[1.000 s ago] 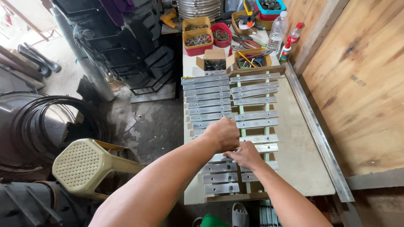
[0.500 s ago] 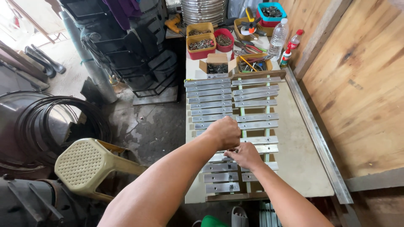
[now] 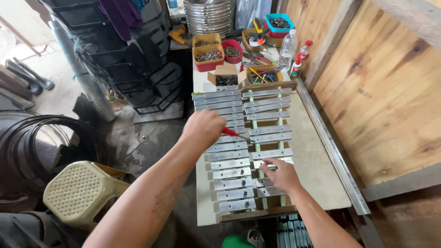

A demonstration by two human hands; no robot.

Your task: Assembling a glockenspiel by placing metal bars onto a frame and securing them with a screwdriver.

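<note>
Two rows of flat metal bars lie side by side on green rails across the pale board in front of me. My left hand is closed around a red-handled screwdriver, its tip resting on a bar at mid-row, while my right hand presses down, fingers spread flat, on a bar in the right-hand row. Beyond the board's far end stand boxes of screws and a clear plastic bottle, and a plywood wall rises to the right.
</note>
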